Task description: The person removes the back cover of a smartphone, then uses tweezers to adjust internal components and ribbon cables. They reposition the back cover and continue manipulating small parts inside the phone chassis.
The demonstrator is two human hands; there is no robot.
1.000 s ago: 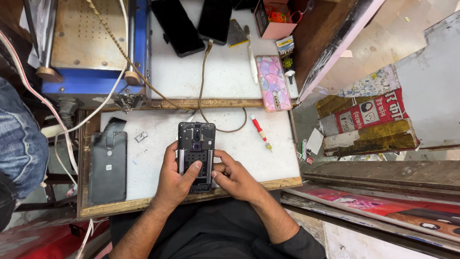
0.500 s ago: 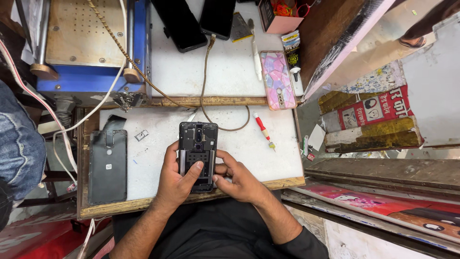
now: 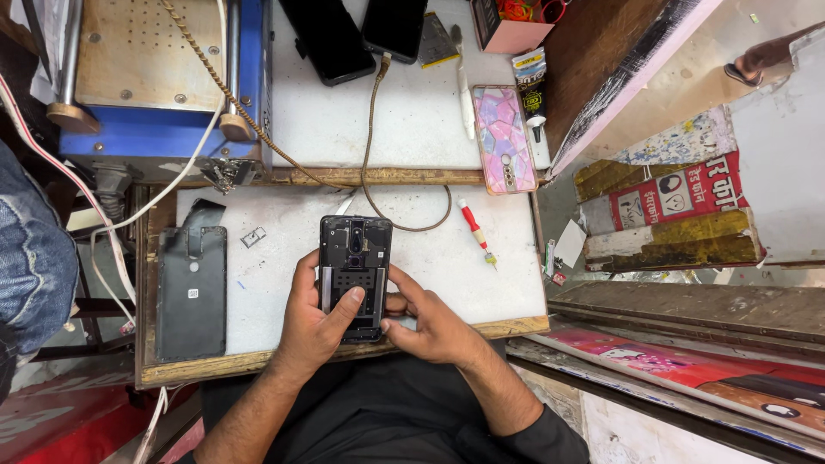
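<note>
While both hands' fingers grip the opened phone (image 3: 354,275), the screwdriver (image 3: 474,228) at two o'clock could roll off the desk (image 3: 412,129).

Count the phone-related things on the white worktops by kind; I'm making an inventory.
Opened phone, held by left hand and right hand: 1
Dark phones at the top: 2
Grey back cover: 1
Patterned phone case: 1
Red-handled screwdriver: 1
Total: 6
</note>
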